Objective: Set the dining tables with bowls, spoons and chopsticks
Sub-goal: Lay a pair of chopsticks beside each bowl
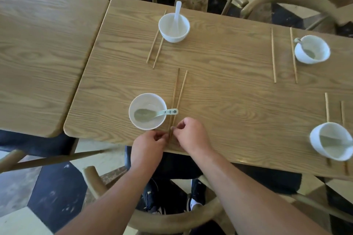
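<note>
1. Near pair of chopsticks [176, 101] lies just right of the near bowl [147, 111], butt ends at the table [229, 86] edge. Left hand [148, 150] and right hand [191, 135] each pinch an end, fingers narrow.
2. Risk: ends sit at the edge, so a nudge could roll one off, or knock the spoon [152, 114] handle that overhangs the rim and touches the sticks.
3. Spoon handle carries dark marks, prob. characters; unreadable from here.

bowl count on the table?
4, all white, each with a spoon: near-left bowl beside the hands, far-left bowl, far-right bowl, near-right bowl at the frame edge. More may sit out of frame to the right.
</note>
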Available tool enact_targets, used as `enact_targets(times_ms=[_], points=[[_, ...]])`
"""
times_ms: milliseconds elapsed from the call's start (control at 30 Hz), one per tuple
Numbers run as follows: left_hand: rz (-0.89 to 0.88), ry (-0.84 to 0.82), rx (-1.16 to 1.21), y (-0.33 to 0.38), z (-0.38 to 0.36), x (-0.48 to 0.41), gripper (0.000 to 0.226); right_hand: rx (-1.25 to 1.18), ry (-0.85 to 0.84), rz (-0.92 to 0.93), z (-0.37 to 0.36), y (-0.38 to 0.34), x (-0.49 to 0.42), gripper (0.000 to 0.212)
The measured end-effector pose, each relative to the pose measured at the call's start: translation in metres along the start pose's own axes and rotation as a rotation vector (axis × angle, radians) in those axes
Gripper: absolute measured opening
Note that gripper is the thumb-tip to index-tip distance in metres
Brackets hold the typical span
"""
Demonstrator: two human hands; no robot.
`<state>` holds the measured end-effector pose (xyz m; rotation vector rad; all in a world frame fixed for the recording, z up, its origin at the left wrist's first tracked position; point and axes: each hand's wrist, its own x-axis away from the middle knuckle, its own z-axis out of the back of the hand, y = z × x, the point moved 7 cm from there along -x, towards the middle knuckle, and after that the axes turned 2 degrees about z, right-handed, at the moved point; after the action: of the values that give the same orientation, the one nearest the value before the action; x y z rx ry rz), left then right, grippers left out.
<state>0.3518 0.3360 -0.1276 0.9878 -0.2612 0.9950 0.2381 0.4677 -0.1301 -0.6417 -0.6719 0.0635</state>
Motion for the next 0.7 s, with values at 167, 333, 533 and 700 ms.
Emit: enact_targets(times_ms=[167, 333, 533, 700], points=[[0.034, -0.005, -0.049, -0.001, -0.001, -0.002, 0.016, 0.092, -0.004, -0.018, -0.004, -0.002, 0.003, 0.022], [0.042, 0.022, -0.114, 0.001, -0.002, -0.002, 0.014, 0.173, 0.046, -0.006, 0.014, 0.001, -0.002, 0.012], [0.021, 0.034, -0.108, 0.003, -0.001, 0.0, 0.009, 0.489, 0.159, -0.001, 0.087, 0.035, -0.017, 0.021], [0.031, 0.035, -0.078, 0.0, -0.002, -0.002, 0.009, 0.754, 0.208, -0.017, 0.159, 0.06, -0.039, 0.026]])
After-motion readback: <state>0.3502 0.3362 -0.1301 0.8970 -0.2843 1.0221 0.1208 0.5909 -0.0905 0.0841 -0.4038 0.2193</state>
